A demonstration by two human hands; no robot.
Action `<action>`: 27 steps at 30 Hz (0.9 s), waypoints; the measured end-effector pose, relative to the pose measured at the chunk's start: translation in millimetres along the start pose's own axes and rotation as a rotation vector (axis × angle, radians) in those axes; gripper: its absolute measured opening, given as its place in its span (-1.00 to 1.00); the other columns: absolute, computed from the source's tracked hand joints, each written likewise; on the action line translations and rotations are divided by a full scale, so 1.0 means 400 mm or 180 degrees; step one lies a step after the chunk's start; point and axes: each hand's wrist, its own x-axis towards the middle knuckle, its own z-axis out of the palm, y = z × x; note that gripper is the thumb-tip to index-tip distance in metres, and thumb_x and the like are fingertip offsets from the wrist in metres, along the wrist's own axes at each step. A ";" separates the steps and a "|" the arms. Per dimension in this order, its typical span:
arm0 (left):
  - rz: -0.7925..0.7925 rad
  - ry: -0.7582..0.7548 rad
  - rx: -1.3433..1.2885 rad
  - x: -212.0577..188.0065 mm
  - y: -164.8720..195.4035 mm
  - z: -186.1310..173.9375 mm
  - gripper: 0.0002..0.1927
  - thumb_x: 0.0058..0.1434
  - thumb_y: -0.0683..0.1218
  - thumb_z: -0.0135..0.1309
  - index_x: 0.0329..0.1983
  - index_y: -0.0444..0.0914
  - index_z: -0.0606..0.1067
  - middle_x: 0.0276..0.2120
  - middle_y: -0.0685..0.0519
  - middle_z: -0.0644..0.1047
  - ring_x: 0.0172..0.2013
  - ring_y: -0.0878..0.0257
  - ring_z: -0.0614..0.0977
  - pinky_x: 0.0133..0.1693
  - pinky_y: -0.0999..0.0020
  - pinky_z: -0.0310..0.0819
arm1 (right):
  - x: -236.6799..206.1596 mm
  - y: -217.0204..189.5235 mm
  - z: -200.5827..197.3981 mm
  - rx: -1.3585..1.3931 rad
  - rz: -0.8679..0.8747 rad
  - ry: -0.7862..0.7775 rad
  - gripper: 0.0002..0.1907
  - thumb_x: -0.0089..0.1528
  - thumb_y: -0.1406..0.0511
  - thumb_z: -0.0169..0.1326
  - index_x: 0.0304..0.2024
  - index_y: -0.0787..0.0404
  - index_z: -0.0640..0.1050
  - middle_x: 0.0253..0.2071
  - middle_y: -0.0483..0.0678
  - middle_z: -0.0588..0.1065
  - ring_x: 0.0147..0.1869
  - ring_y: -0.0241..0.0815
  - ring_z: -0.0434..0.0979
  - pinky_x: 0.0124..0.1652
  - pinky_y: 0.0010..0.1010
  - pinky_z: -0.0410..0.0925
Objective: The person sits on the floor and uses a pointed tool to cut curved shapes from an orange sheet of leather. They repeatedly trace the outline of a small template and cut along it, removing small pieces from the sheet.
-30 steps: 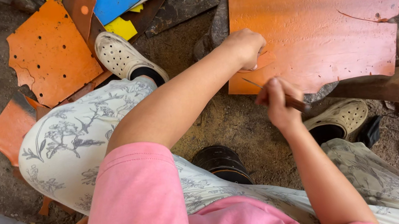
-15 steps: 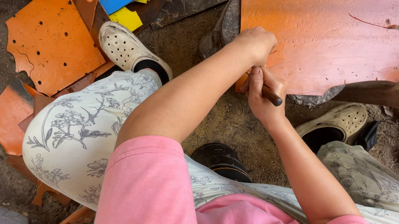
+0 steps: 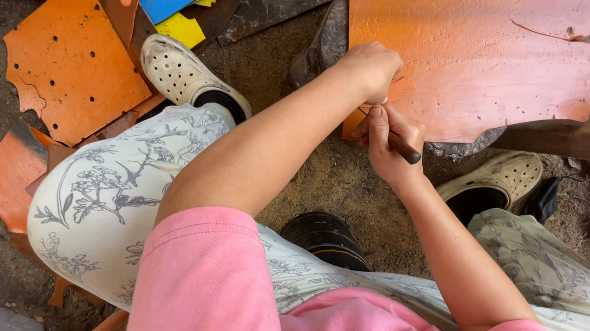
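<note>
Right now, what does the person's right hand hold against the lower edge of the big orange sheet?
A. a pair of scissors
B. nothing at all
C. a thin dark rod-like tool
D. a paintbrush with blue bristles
C: the right hand is closed around a thin dark rod-like tool whose end sticks out of the fist, at the lower edge of the big orange sheet, while the left hand presses on the sheet.

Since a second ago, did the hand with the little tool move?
Yes. The right hand with the dark tool slid left along the near edge of the big orange sheet, ending just below the left hand.
</note>
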 end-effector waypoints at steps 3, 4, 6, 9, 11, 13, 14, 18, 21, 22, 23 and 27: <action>0.0018 -0.0026 -0.0006 0.011 -0.008 0.014 -0.78 -0.04 -0.19 0.33 -0.31 -0.17 0.58 -0.23 0.03 0.63 -0.11 0.07 0.64 -0.06 0.19 0.55 | 0.001 -0.019 0.009 -0.0088 0.0065 0.0051 -0.68 0.50 0.31 -0.14 -0.13 0.40 0.57 -0.47 0.00 0.58 -0.47 -0.32 0.55 -0.43 -0.47 0.42; 0.0012 -0.0015 -0.0015 0.014 -0.012 0.019 -0.77 -0.05 -0.18 0.34 -0.31 -0.18 0.58 -0.22 0.03 0.63 -0.11 0.07 0.64 -0.06 0.19 0.55 | 0.002 -0.026 0.012 -0.0122 0.0050 0.0058 -0.69 0.50 0.31 -0.13 -0.12 0.40 0.57 -0.47 0.00 0.58 -0.48 -0.32 0.55 -0.44 -0.47 0.42; 0.0021 0.0033 -0.0050 0.019 -0.019 0.027 -0.77 -0.03 -0.16 0.35 -0.30 -0.17 0.58 -0.22 0.03 0.63 -0.11 0.07 0.65 -0.06 0.18 0.56 | 0.004 -0.036 0.016 -0.0182 0.0021 0.0063 -0.70 0.49 0.31 -0.13 -0.10 0.41 0.57 -0.47 0.01 0.59 -0.49 -0.31 0.55 -0.45 -0.47 0.40; 0.0094 0.0085 -0.0053 0.023 -0.027 0.032 -0.77 -0.01 -0.14 0.35 -0.28 -0.16 0.58 -0.21 0.02 0.63 -0.10 0.05 0.64 -0.06 0.16 0.55 | 0.006 -0.041 0.017 -0.0331 0.0116 0.0034 -0.69 0.49 0.31 -0.13 -0.16 0.39 0.58 -0.49 0.00 0.59 -0.50 -0.31 0.56 -0.46 -0.48 0.40; 0.0156 0.0033 0.0021 0.024 -0.028 0.033 -0.71 -0.09 -0.14 0.39 -0.29 -0.16 0.57 -0.21 0.02 0.61 -0.08 0.06 0.63 -0.05 0.18 0.53 | 0.003 -0.036 0.016 -0.0208 0.0059 0.0026 -0.70 0.49 0.32 -0.12 -0.18 0.40 0.57 -0.47 0.01 0.59 -0.49 -0.30 0.54 -0.44 -0.47 0.40; 0.0194 0.0038 -0.0038 0.021 -0.029 0.034 -0.71 -0.07 -0.15 0.37 -0.28 -0.16 0.57 -0.21 0.03 0.63 -0.07 0.06 0.63 -0.03 0.17 0.53 | -0.006 -0.027 0.014 -0.0182 0.0057 0.0030 -0.69 0.50 0.32 -0.11 -0.24 0.39 0.55 -0.45 0.01 0.60 -0.47 -0.30 0.53 -0.42 -0.46 0.40; 0.0214 0.0043 -0.0060 0.020 -0.029 0.034 -0.72 -0.07 -0.15 0.37 -0.27 -0.16 0.57 -0.21 0.04 0.64 -0.06 0.06 0.63 -0.02 0.17 0.52 | -0.009 -0.022 0.014 -0.0208 0.0047 0.0053 -0.67 0.50 0.31 -0.11 -0.28 0.37 0.53 -0.45 0.01 0.60 -0.46 -0.31 0.54 -0.41 -0.46 0.41; 0.0162 0.0071 -0.0089 0.011 -0.024 0.032 -0.68 -0.08 -0.10 0.42 -0.27 -0.16 0.57 -0.19 0.05 0.62 -0.05 0.07 0.60 0.00 0.17 0.49 | -0.020 -0.008 0.018 -0.0241 0.0010 0.0074 -0.66 0.50 0.32 -0.10 -0.34 0.37 0.51 -0.46 0.02 0.58 -0.47 -0.29 0.52 -0.41 -0.43 0.39; 0.0121 0.0041 -0.0085 0.004 -0.016 0.026 -0.73 -0.04 -0.11 0.40 -0.28 -0.16 0.57 -0.20 0.07 0.62 -0.05 0.10 0.61 0.01 0.20 0.50 | -0.016 -0.011 0.022 -0.0336 -0.0069 0.0072 -0.65 0.50 0.33 -0.10 -0.36 0.36 0.52 -0.48 0.01 0.57 -0.47 -0.27 0.54 -0.41 -0.43 0.39; 0.0042 -0.0029 -0.0132 0.003 -0.011 0.024 -0.72 -0.02 -0.09 0.40 -0.26 -0.15 0.56 -0.21 0.07 0.62 -0.06 0.12 0.62 0.01 0.21 0.51 | -0.013 -0.014 0.022 -0.0345 -0.0048 0.0078 -0.65 0.49 0.33 -0.10 -0.36 0.36 0.52 -0.49 0.01 0.57 -0.49 -0.27 0.53 -0.43 -0.44 0.37; -0.0038 -0.0099 -0.0176 0.002 -0.007 0.021 -0.71 0.01 -0.08 0.40 -0.24 -0.15 0.56 -0.21 0.07 0.62 -0.08 0.13 0.63 0.01 0.22 0.53 | -0.011 -0.017 0.023 -0.0352 -0.0028 0.0086 -0.66 0.49 0.33 -0.10 -0.36 0.37 0.51 -0.49 0.01 0.56 -0.51 -0.27 0.51 -0.46 -0.44 0.36; -0.0076 -0.0169 -0.0060 0.001 -0.004 0.010 -0.74 0.01 -0.09 0.39 -0.26 -0.16 0.56 -0.19 0.08 0.61 -0.06 0.14 0.62 0.03 0.24 0.52 | -0.012 -0.029 0.022 -0.0511 -0.0294 0.0104 -0.68 0.49 0.34 -0.10 -0.31 0.36 0.53 -0.46 -0.02 0.57 -0.47 -0.31 0.55 -0.44 -0.47 0.39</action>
